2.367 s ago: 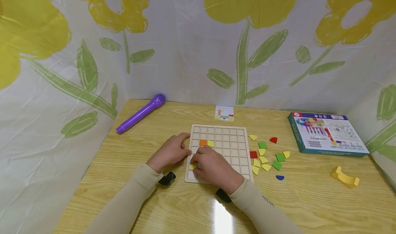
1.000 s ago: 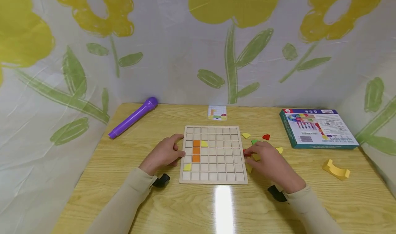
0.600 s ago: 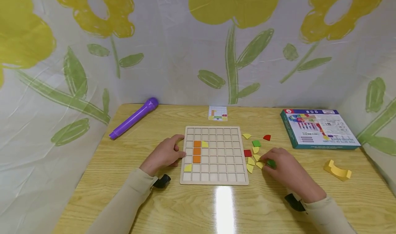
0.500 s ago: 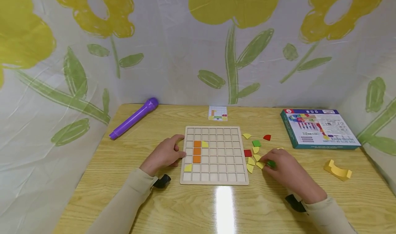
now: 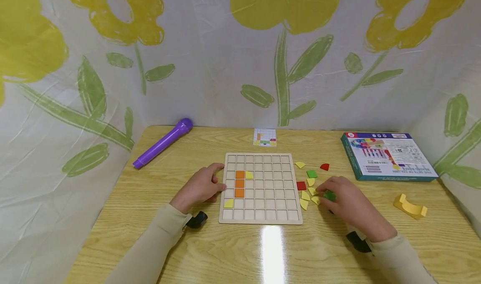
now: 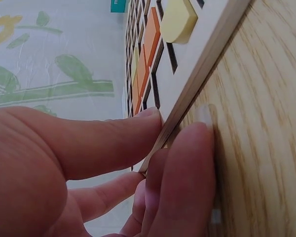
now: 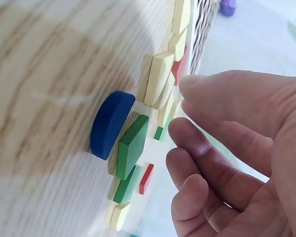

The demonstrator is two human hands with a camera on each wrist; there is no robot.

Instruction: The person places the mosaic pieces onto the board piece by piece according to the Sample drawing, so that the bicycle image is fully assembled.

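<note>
Just right of the board (image 5: 269, 193), your right hand (image 5: 349, 200) is now among the loose yellow quarter-rounds (image 5: 304, 204). About two seconds ago it covered the board's lower left; since it moved off, you can see three orange squares (image 5: 239, 183) in a column and two yellow pieces (image 5: 249, 175) in cells. That suggests you are picking out a piece rather than laying one. Your right grip is loosely bent and spread, with no piece to be seen in it; whether a fingertip touches the nearest yellow one, the pictures do not settle. Your left hand (image 5: 199, 186) stays at the board's left edge, thumb and forefinger spread and touching it, apparently to steady it.

The right wrist view gives you the whole blue half-round (image 7: 111, 126) and two green squares (image 7: 133, 145) on the counter (image 7: 49, 148); from the head, your hand hides most of these. The left wrist view shows your thumb on the board's rim and the nearer yellow piece standing proud of its cell. Only the head view takes in the printed card (image 5: 264, 137) beyond the board.
</note>
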